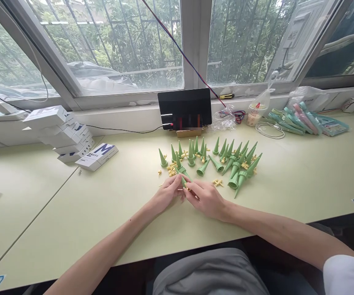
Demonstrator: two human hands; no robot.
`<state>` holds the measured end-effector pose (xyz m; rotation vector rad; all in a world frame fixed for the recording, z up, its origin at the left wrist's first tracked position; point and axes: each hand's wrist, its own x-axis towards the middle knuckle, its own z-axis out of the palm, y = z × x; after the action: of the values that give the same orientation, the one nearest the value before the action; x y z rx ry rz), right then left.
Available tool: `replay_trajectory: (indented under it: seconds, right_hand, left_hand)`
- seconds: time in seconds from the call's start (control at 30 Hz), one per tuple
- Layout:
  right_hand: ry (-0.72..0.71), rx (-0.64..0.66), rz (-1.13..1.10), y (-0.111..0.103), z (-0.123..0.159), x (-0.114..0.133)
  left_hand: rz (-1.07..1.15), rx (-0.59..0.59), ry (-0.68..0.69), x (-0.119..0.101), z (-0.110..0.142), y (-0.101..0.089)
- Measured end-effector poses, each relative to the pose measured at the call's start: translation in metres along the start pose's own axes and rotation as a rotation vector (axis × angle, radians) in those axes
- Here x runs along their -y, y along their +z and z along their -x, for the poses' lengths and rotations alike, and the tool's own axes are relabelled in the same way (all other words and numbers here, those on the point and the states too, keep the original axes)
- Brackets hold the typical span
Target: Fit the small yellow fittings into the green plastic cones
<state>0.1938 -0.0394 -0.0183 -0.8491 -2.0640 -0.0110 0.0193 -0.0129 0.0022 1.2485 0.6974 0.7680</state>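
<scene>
My left hand [168, 192] and my right hand [206, 198] meet at the middle of the pale green table [109, 205]. Between their fingertips sits a green plastic cone [183, 174] with a small yellow piece [186, 189]; both hands pinch them. Just beyond lie several green cones [235, 164], some upright and some lying down, with small yellow pieces [172, 169] scattered among them.
A dark tablet [184, 108] leans at the window sill. White boxes [63, 133] are stacked at the left. A cup in a bag [255, 112], a white cable [269, 131] and teal packets [299, 119] lie at the right. Window frames run behind.
</scene>
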Motion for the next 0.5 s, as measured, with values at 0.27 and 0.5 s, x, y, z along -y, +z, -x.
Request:
replay_trajectory:
  seconds: [0.27, 0.5]
  right_hand:
    - [-0.009, -0.01, -0.039, -0.0014, 0.0006, 0.0015]
    - [0.049, -0.006, -0.122, -0.0033, -0.0015, 0.0001]
  left_hand:
    - [0.077, -0.028, -0.011, 0.0016, -0.0003, -0.0004]
    - [-0.003, -0.061, -0.002, -0.0049, 0.0, -0.0017]
